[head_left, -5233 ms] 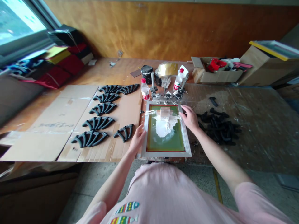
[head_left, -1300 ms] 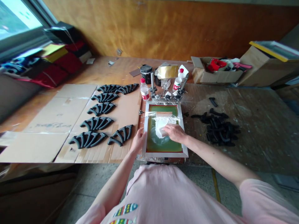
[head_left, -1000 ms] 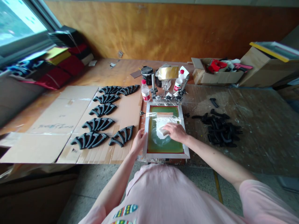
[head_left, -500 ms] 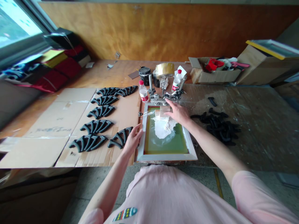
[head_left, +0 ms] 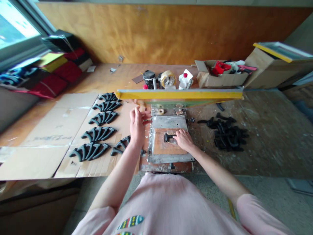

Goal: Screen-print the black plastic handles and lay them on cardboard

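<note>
A black T-shaped plastic piece (head_left: 168,137) lies on the wooden pad (head_left: 160,148) of the printing base, its narrow end pinched in my right hand's fingers (head_left: 184,139). Left of the base, my left hand (head_left: 137,125) is raised with bent fingers apart, and I see nothing in it. Above and beyond both hands, the screen-printing frame (head_left: 179,94) is tilted up, its yellow-taped edge facing me. Its mesh is seen nearly edge-on. Under the pad is a metal plate (head_left: 168,122).
Rows of black curved pieces (head_left: 99,134) lie on cardboard (head_left: 66,130) at left. More are heaped (head_left: 230,133) at right. Behind the frame stand a black tub (head_left: 149,78), a tape roll (head_left: 168,78) and a bottle (head_left: 184,81). An open carton (head_left: 222,78) sits back right.
The screen frame, flat before, has swung up and uncovered the base. My right hand has moved down from the frame's far end to the black piece. My left hand has risen slightly.
</note>
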`<state>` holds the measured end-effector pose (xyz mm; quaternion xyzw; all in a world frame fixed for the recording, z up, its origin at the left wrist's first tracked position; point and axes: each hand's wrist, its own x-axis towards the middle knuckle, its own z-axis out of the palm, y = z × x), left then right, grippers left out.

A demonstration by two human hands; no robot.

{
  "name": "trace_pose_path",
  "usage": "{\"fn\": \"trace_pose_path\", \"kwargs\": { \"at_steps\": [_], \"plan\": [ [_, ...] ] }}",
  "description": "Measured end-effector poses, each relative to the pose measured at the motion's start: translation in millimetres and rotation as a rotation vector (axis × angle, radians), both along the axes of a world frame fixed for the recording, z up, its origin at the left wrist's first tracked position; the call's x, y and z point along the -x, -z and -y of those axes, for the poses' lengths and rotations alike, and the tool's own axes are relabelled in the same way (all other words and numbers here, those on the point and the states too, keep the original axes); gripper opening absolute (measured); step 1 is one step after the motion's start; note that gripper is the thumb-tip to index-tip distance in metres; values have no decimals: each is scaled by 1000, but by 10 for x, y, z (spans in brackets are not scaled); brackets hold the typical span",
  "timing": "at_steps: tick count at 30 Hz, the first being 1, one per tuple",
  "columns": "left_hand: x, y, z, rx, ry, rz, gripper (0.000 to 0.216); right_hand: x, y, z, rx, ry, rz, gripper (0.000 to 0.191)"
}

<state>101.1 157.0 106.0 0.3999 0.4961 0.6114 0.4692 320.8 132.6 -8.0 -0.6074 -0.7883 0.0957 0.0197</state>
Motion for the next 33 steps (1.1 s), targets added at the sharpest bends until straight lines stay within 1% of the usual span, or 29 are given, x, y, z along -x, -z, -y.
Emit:
{"fn": "trace_pose_path", "kwargs": {
  "at_steps": [1,2,3,4,5,6,8,9,10,11,12,14,15,16,18,19,21,23,25,26,28,29,31,33],
  "plan": [
    [-74,142,172,92,23,27,56,62,-23,45,13,32,-3,24],
    [-156,296,368,225,115,50,56,122,-55,101,5,56,-25,24],
    [-240,450,571,399,281,70,57,189,-90,169,-28,62,-60,23],
    [-320,593,763,546,414,114,57,263,-120,248,-79,39,-99,22],
    [-386,717,927,598,436,174,55,341,-143,329,-134,-23,-140,21],
    [-430,817,1049,628,429,239,52,410,-155,401,-179,-116,-181,19],
    [-417,952,1151,637,293,341,45,451,-149,462,-212,-326,-260,16],
    [-345,998,1140,638,209,355,41,393,-133,427,-212,-388,-296,16],
    [-226,1038,1103,645,126,337,38,272,-108,341,-209,-400,-325,16],
    [-61,1080,1057,649,41,289,36,91,-75,205,-208,-360,-341,17],
    [142,1129,1017,649,-43,218,35,-140,-33,27,-208,-265,-338,18],
    [610,1257,997,666,-222,49,35,-679,80,-391,-186,12,-239,27],
    [844,1337,1020,706,-302,-44,36,-950,150,-591,-153,163,-145,32],
    [1058,1422,1060,765,-364,-137,37,-1199,226,-761,-104,271,-49,39],
    [1392,1594,1145,901,-424,-289,41,-1594,387,-965,-38,344,8,48],
    [1506,1671,1170,960,-429,-344,44,-1733,468,-1000,-2,359,28,51],
    [1646,1788,1160,1038,-409,-420,48,-1906,614,-977,50,352,66,53],
    [1718,1837,1082,1077,-371,-497,49,-1988,718,-917,68,317,116,51],
    [1767,1818,992,1103,-325,-596,50,-2026,748,-888,57,272,151,45],
    [1783,1789,960,1111,-308,-646,50,-2035,725,-886,35,264,145,41],
    [1777,1717,942,1113,-310,-754,49,-2015,606,-883,-55,297,69,34],
    [1742,1684,952,1103,-330,-813,50,-1974,516,-865,-120,331,-11,31],
    [1591,1640,988,1038,-378,-929,54,-1804,312,-771,-237,377,-261,29],
    [1351,1633,1007,897,-384,-1069,56,-1507,135,-596,-273,348,-564,30]
  ]
}}
